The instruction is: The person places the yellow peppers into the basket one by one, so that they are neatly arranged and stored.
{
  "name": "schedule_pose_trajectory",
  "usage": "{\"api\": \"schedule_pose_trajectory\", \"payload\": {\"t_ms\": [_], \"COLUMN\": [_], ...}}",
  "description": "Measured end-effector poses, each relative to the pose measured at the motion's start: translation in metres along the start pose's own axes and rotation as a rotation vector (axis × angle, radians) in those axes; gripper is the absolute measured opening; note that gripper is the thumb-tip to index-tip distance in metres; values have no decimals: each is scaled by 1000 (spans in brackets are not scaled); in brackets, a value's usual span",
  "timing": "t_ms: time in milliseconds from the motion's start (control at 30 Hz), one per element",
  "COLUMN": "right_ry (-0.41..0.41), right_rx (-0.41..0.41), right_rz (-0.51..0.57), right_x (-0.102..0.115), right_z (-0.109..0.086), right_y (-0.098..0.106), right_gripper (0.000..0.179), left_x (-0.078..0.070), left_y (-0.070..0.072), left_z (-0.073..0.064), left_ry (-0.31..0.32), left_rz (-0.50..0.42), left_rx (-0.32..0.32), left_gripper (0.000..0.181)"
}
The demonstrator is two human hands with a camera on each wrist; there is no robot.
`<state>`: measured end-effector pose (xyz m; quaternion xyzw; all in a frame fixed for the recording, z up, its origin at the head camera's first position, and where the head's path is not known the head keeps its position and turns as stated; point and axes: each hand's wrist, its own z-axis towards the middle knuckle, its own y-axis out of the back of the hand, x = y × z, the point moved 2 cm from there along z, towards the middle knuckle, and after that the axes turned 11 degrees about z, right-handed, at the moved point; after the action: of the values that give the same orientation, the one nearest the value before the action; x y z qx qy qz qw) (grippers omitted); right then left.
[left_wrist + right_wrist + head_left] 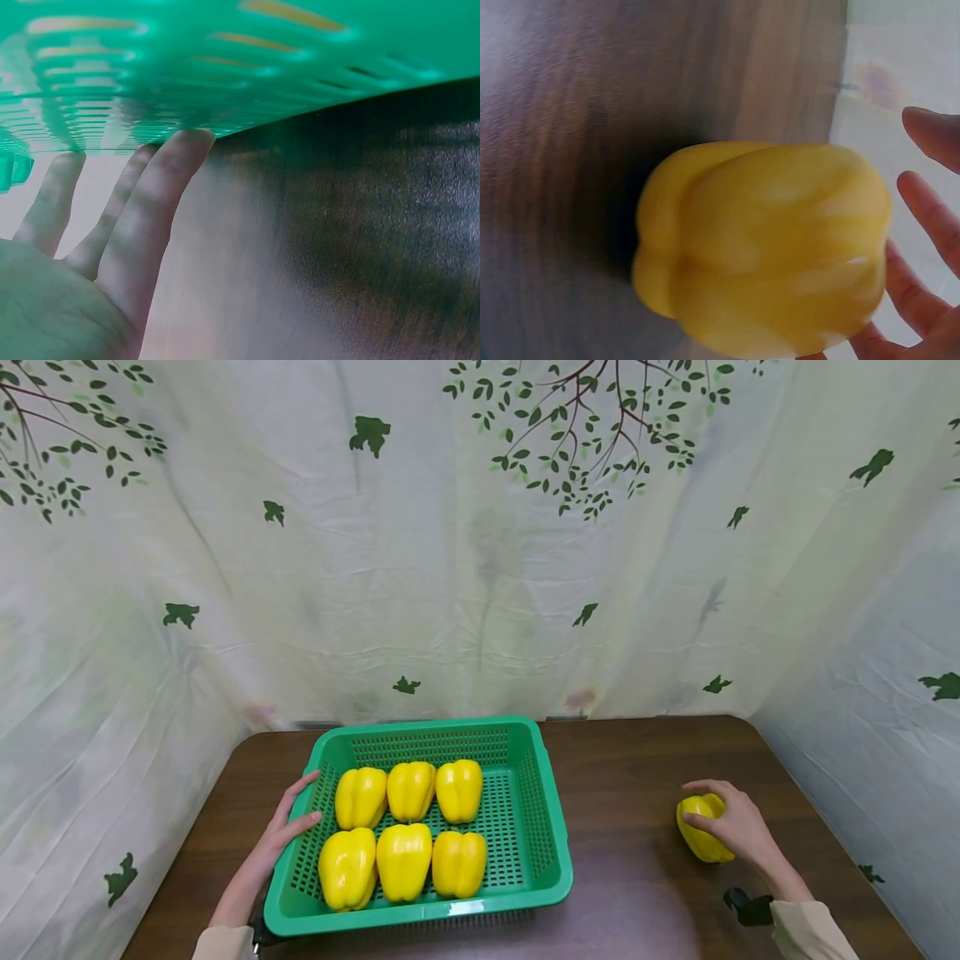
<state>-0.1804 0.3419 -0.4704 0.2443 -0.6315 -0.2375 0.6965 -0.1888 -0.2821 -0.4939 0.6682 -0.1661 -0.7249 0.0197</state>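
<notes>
A green basket (557,827) stands on the table with several yellow bell peppers (405,862) inside, in two rows. My left hand (281,827) is at the basket's left side, its thumb and a fingertip showing at the rim. In the left wrist view, straight fingers (154,217) of that hand touch the slotted green wall. Far to the right, another yellow bell pepper (772,247) lies on the table. My right hand (731,822) reaches over it with spread fingers. The right wrist view shows the thumb and one fingertip apart from the pepper; other fingers are partly hidden behind it.
The dark wooden table (615,777) runs back to a white curtain (480,568) printed with green leaves. More of this cloth hangs along both sides. A black wrist mount (748,908) sits below my right hand.
</notes>
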Motion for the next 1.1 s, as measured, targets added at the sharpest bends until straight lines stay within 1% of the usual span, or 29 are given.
{"api": "schedule_pose_trajectory", "payload": {"t_ms": [133,333,467,600,867,1100], "right_ry": [0,18,13,12,78,128], "right_rx": [-5,-25,-29,-28,-18,12], "right_rz": [-12,-32,-27,-6,31,42], "right_x": [-4,-6,-2,6,21,21], "right_z": [-1,0,2,6,16,20], "right_y": [-2,-3,-5,-11,-31,-43], "right_gripper": [38,35,34,35,34,34], "left_x": [-1,0,0,0,0,0], "left_y": [0,1,0,0,0,0], "left_z": [-1,0,-1,-1,0,0], "left_ry": [15,-20,-17,-8,-16,-14], "left_rz": [11,-11,-12,-4,-14,-4], "left_rx": [-2,10,7,1,8,6], "left_gripper": [55,55,55,55,55,55]}}
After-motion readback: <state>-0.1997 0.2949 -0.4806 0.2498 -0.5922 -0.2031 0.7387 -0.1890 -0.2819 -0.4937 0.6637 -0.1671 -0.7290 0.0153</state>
